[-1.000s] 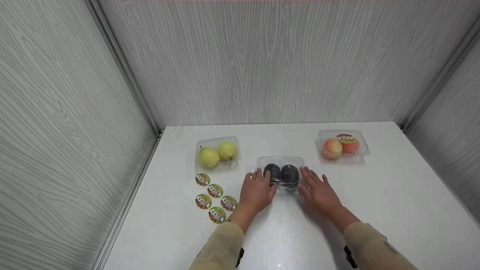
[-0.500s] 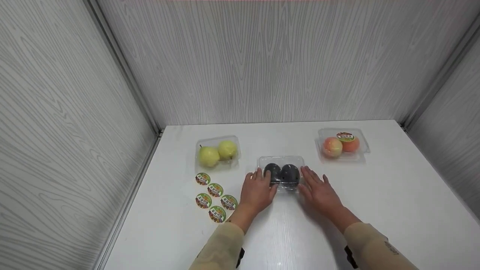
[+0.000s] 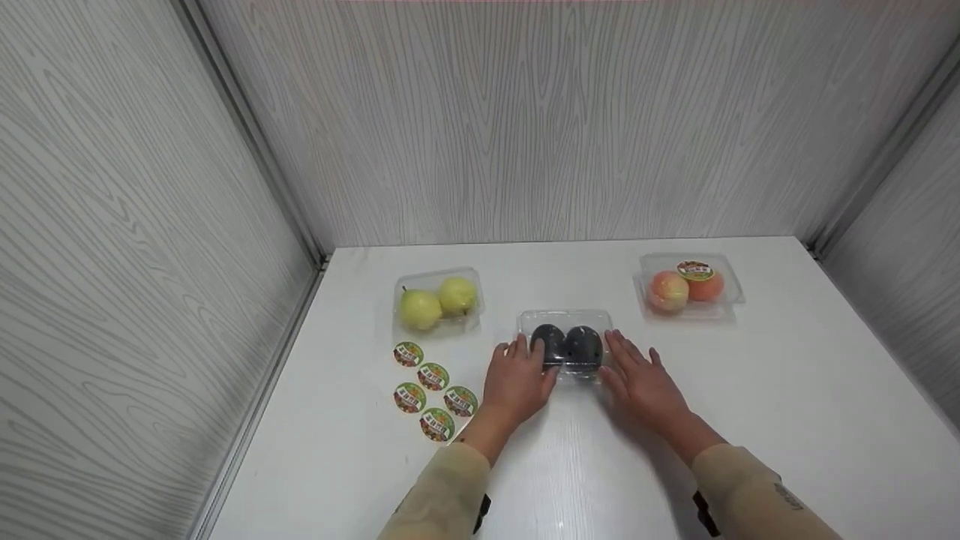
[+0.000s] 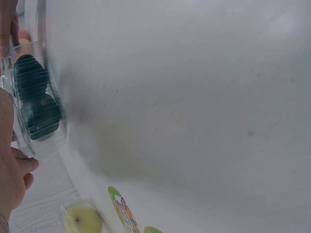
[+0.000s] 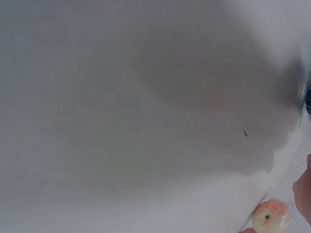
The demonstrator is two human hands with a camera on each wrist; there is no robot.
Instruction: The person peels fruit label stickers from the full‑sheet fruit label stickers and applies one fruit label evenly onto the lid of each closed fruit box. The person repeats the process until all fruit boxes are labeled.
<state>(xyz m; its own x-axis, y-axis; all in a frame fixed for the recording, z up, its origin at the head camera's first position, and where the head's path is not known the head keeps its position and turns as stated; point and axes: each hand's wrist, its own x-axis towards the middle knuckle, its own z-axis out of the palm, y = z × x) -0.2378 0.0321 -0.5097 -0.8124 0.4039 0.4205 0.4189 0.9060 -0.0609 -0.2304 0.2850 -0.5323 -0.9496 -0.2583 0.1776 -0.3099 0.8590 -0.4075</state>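
A clear plastic clamshell box [image 3: 566, 318] stands mid-table with two dark, egg-shaped fruits [image 3: 583, 346] inside, likely avocados. Its lid lies over the fruits. My left hand [image 3: 514, 384] touches the box's left side, index finger over the lid and thumb near the front edge. Along the right side rest the straight fingers of my right hand [image 3: 645, 386]. The left wrist view shows the dark fruits [image 4: 41, 116] through the clear wall, with part of my left hand [image 4: 12, 170] beside them. Only a bit of my right hand [image 5: 303, 194] enters the right wrist view.
To the back left, a clear box [image 3: 439, 279] holds two yellow-green pears [image 3: 420, 309]. At the back right, another box [image 3: 656, 261] holds two peach-coloured fruits [image 3: 669, 291] and bears a round label [image 3: 695, 271]. Several round stickers [image 3: 409, 397] lie left of my left hand.
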